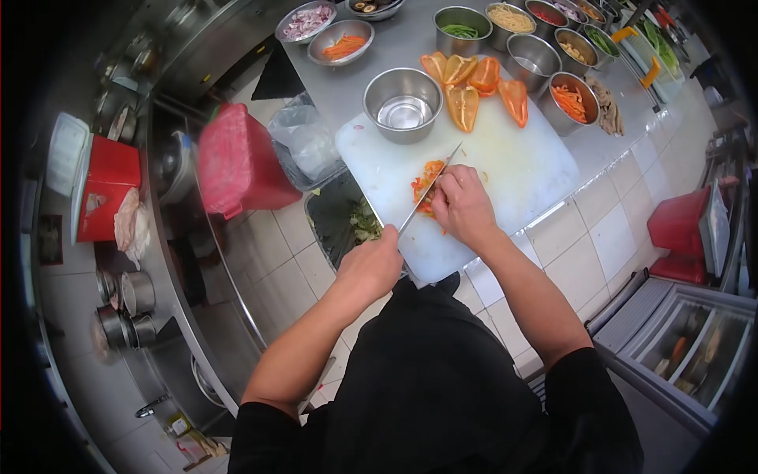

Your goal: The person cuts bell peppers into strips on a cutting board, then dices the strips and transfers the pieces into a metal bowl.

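My left hand [369,265] is wrapped round the handle of a kitchen knife [420,199], its blade pointing up and away across the white cutting board [525,162]. Chopped orange-red bell pepper [426,180] lies along the blade, mostly on its left side. Curled fingers of my right hand [464,204] press down beside the blade on bell pepper that they largely cover. Halved orange bell peppers [462,108] rest at the board's far edge. Close by stands an empty steel bowl [403,105].
Several steel bowls of cut vegetables, including carrot strips [570,103] and green strips [460,31], line the steel counter [339,83]. Left of the board are a lined bin [335,217] with green scraps and a red container [241,162]. A glass-topped chest [683,347] stands at right.
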Action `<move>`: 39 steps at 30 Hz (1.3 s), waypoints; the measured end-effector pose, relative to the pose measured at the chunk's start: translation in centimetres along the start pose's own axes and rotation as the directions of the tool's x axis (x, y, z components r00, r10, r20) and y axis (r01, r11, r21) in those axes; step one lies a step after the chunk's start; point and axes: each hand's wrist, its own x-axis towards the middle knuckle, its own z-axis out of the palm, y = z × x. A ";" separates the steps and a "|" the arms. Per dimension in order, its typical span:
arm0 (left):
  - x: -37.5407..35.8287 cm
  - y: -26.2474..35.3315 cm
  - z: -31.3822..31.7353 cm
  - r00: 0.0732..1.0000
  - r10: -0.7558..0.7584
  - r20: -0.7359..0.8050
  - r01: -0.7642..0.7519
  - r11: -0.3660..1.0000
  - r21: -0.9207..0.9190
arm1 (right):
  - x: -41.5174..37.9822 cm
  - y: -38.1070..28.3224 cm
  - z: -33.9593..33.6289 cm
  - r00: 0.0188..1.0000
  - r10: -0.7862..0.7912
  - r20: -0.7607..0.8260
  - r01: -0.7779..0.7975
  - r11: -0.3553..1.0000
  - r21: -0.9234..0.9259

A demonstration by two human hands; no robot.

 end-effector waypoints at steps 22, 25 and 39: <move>1.6 0.4 0.1 0.999 0.001 0.033 0.000 1.000 -0.015 | -0.3 0.6 -0.9 0.997 0.061 0.056 -0.066 0.995 0.076; 1.0 0.7 -1.3 0.999 0.001 0.048 -0.002 1.000 0.009 | -0.4 0.2 -2.0 0.998 0.061 0.004 -0.061 0.997 0.054; -0.2 1.3 -0.1 0.999 -0.005 0.051 0.007 0.999 -0.040 | -0.9 1.2 -1.1 1.000 0.023 0.002 -0.023 0.999 0.025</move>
